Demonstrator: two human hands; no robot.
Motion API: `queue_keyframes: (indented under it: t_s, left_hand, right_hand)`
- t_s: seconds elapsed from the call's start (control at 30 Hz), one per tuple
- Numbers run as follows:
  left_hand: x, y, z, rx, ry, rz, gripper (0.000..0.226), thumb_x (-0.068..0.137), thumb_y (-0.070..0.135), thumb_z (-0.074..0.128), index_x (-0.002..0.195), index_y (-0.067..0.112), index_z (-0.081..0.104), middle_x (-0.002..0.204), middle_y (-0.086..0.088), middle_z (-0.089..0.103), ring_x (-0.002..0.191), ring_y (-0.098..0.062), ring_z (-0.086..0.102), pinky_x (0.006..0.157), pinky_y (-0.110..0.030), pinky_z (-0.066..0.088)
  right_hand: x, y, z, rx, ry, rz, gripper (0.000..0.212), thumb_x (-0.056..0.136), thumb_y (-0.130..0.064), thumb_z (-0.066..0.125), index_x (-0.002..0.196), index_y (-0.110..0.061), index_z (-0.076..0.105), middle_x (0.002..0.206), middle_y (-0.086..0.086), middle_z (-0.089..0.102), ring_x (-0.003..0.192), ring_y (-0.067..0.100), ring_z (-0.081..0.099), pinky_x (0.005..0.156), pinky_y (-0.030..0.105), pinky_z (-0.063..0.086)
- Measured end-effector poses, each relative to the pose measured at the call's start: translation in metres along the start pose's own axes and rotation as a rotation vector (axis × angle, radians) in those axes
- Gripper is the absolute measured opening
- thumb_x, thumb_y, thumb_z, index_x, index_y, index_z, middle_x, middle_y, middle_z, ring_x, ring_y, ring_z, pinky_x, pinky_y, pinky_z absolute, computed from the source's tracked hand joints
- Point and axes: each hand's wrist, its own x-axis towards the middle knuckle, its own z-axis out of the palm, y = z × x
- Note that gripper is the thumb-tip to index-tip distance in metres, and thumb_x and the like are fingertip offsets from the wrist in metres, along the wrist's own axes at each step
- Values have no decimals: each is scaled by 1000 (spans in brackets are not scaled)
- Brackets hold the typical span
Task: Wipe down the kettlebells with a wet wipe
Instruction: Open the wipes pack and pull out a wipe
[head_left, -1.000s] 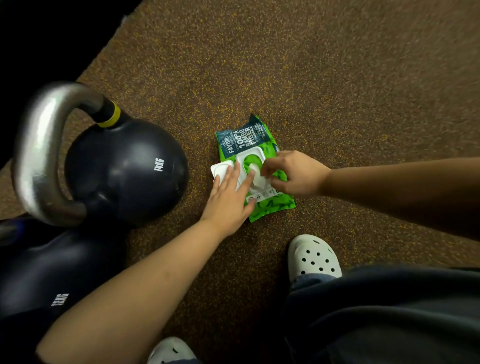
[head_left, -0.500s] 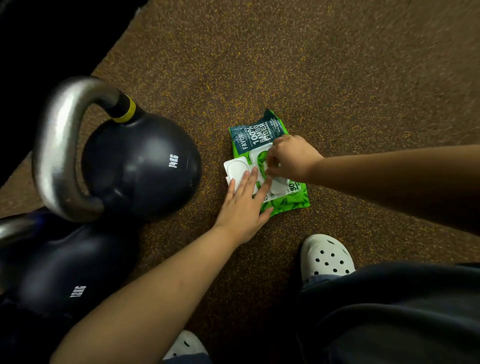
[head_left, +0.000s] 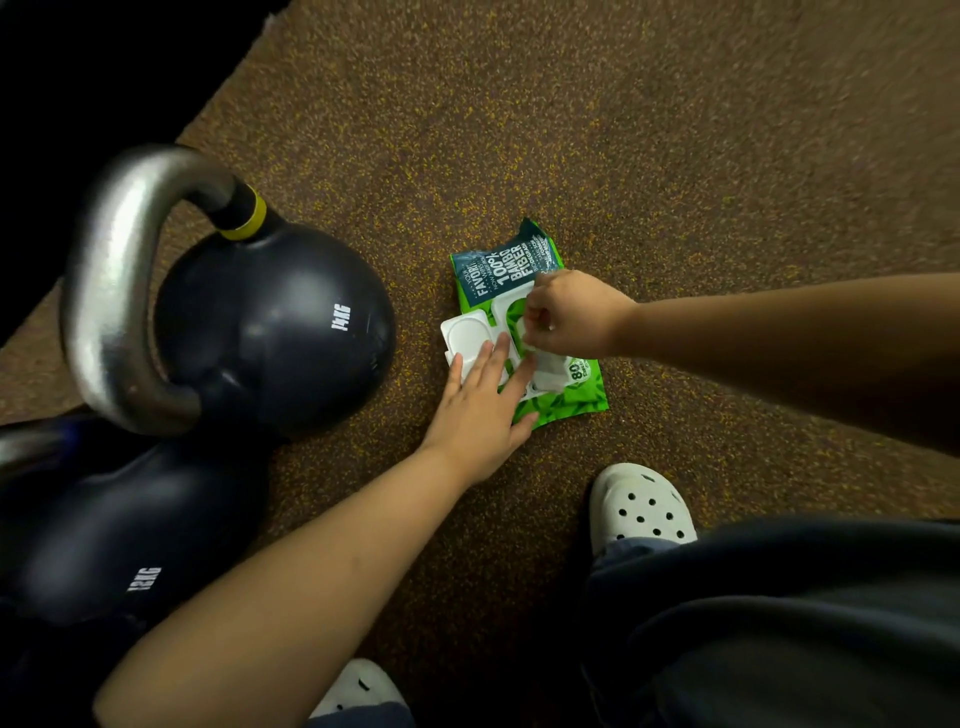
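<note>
A green wet wipe pack (head_left: 569, 400) lies on the brown floor, its white lid (head_left: 464, 335) flipped open to the left. My left hand (head_left: 480, 415) rests flat on the pack's near left part, fingers spread and reaching the lid. My right hand (head_left: 574, 312) hovers over the pack's opening with its fingertips pinched together on what looks like a bit of white wipe. A black kettlebell marked 14KG (head_left: 280, 327) with a steel handle stands at the left. A second black kettlebell marked 12KG (head_left: 119, 525) sits nearer, at the lower left.
My two white clogs are on the floor, one (head_left: 641, 506) just right of the pack and one (head_left: 358, 691) at the bottom edge. A dark trouser leg (head_left: 779, 623) fills the lower right. A black area (head_left: 78, 78) borders the floor at the upper left.
My right hand has shifted from the near part of the lid frame up to the opening and pinched there. My left hand has stayed flat on the pack.
</note>
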Motion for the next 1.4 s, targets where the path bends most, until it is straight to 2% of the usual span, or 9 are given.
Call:
queue_keyframes:
  t_s: [0.1, 0.27, 0.6, 0.87, 0.97, 1.03, 1.13, 1.23, 1.4]
  left_hand:
    - [1, 1, -2, 12, -7, -2, 63, 97, 49, 33, 151, 25, 10, 159, -10, -8, 147, -24, -6, 115, -45, -8]
    - [1, 0, -4, 79, -41, -1, 67, 96, 52, 30, 150, 28, -2, 159, -10, -10, 147, -26, -5, 115, -49, -4]
    - [3, 1, -7, 134, -102, 3, 70, 96, 54, 28, 150, 27, -8, 158, -12, -10, 146, -26, -7, 114, -52, -5]
    - [4, 10, -13, 78, -43, -45, 62, 96, 52, 31, 149, 23, 17, 157, -17, 9, 146, -27, 4, 115, -50, -5]
    - [5, 11, -14, 4, 70, -63, 53, 96, 47, 33, 142, 21, 30, 146, -15, 31, 140, -26, 24, 116, -48, 3]
    - [6, 11, -13, -36, 139, -59, 48, 96, 44, 37, 137, 19, 37, 140, -11, 39, 134, -26, 33, 116, -46, 8]
    - [5, 10, -10, -107, 170, -54, 48, 96, 42, 41, 137, 18, 39, 142, -9, 37, 134, -26, 34, 117, -45, 9]
    - [5, 10, -8, -151, 191, -55, 48, 95, 41, 43, 138, 19, 40, 143, -9, 36, 135, -25, 32, 117, -44, 10]
    - [8, 10, -7, -170, 244, -65, 46, 93, 40, 48, 132, 16, 46, 139, -11, 39, 131, -27, 36, 113, -40, 22]
  right_hand:
    - [-5, -2, 0, -10, -22, -39, 12, 80, -21, 60, 77, -11, 65, 77, -1, 48, 82, 25, 57, 74, 34, 46]
    - [-13, -1, -10, 2, 49, -91, 10, 81, -19, 60, 76, -11, 63, 79, -1, 47, 78, 25, 56, 73, 38, 47]
    - [-40, -8, -40, 51, 215, -226, 9, 82, -14, 62, 79, -5, 61, 82, 2, 49, 75, 14, 46, 66, 20, 30]
    - [-39, -33, -76, 127, 313, -308, 25, 72, -30, 45, 77, -9, 56, 75, -2, 53, 70, 10, 44, 66, 21, 32]
    - [-41, -24, -78, 271, 336, -195, 13, 75, -21, 48, 79, -10, 51, 69, 2, 55, 61, 12, 44, 60, 24, 36]
    - [-42, -20, -84, 362, 394, -132, 5, 78, -16, 47, 81, -12, 47, 68, 1, 49, 60, 8, 38, 57, 18, 33]
    - [-41, -14, -95, 387, 478, -101, 3, 86, -12, 43, 87, -9, 44, 74, 4, 44, 64, 5, 32, 60, 11, 29]
    - [-39, -8, -101, 431, 554, -94, 2, 90, -11, 39, 88, -11, 39, 72, -10, 35, 63, 3, 32, 60, 11, 29]
    - [-36, -1, -98, 527, 537, -75, 5, 90, -15, 34, 87, -15, 38, 75, -13, 34, 70, 0, 32, 65, 17, 30]
